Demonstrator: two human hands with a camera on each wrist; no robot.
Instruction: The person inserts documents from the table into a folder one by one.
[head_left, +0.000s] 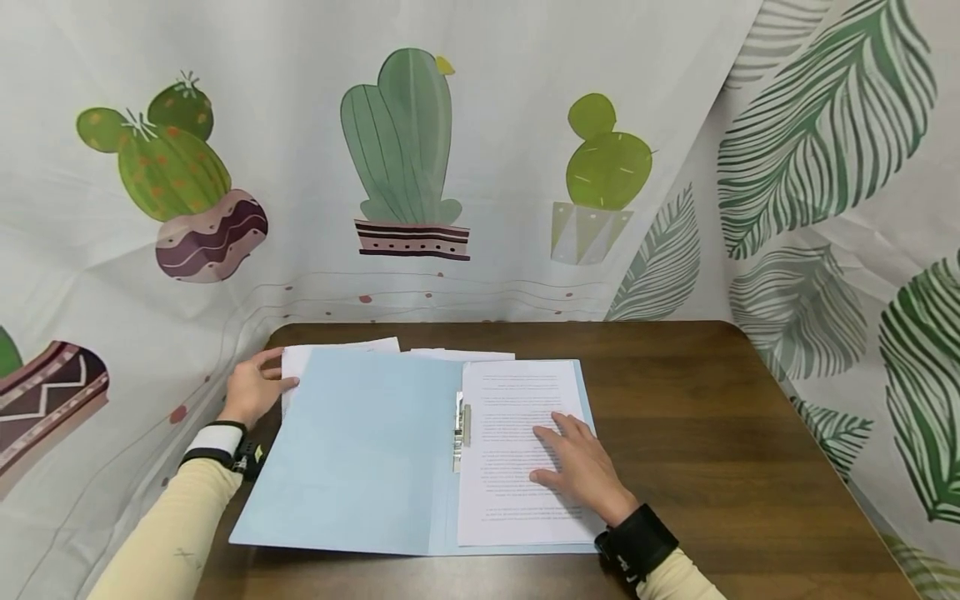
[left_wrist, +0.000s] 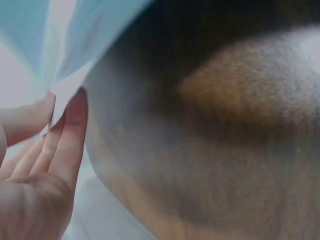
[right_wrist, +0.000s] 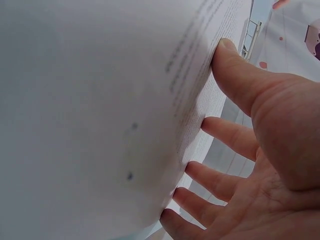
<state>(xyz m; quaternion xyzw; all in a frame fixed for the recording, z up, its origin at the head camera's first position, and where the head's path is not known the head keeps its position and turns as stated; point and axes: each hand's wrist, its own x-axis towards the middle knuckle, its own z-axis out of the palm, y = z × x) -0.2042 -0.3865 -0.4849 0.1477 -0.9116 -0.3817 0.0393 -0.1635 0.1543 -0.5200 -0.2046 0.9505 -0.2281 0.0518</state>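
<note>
So there's a light blue folder [head_left: 360, 450] lying open flat on a dark wooden table [head_left: 712, 400], and a stack of printed pages [head_left: 517, 450] sits on the right half, held along its left edge by the metal clip [head_left: 461, 429] at the spine. The right hand [head_left: 581, 471] is pressed flat on those pages, fingers straight and spread wide, not grabbing anything, just pinning the stack. Over on the far left, the left hand [head_left: 255, 387] has its fingertips at the corner of the folder's cover; from the left wrist view it looks like the fingers [left_wrist: 67, 135] are lightly pinching the edge of the cover and a white sheet, though it's blurry so I wouldn't swear how much is caught in there. If I were doing this I'd keep that right palm steady so the pages stay square against the clip, and lift the cover by the corner only, slowly, without dragging the loose sheets [head_left: 341, 350] poking out from under the folder's top left. Those are the main nuisance, since they're right where the left hand is working. Around it all hangs a cactus-print curtain [head_left: 405, 167], close behind the table, and a leaf-print one [head_left: 832, 167] on the right, so not loads of elbow room.
</note>
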